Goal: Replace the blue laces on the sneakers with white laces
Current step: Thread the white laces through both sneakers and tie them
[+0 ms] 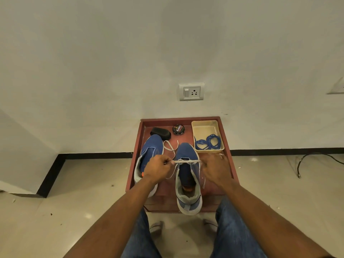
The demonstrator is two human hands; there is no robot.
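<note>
I am looking down at a small red table (226,146) by the wall. Two blue sneakers sit on it. The blue laces (208,143) are already out; they lie curled in a cream tray (204,125) at the back right of the table. So I think the job is at the lacing part now.

My left hand (158,169) pinches one end of a white lace (186,161). The fingers are curled tight on it. The lace runs straight across the top of the right sneaker (187,164), near the toe end of the lace holes. My right hand (216,168) is at the other side of that shoe. Its fingers are bent down by the lace end, but I cannot tell if they really hold it.

The left sneaker (149,155) has no lace that I can see. Another white lace (169,147) lies loose on the table between the two shoes.

Next, I think I must make both ends even, then cross them and poke each tip up through the next holes. The tips are small, so I need a careful pinch.

A black brush (160,132) and a round polish tin (178,129) sit at the back.
</note>
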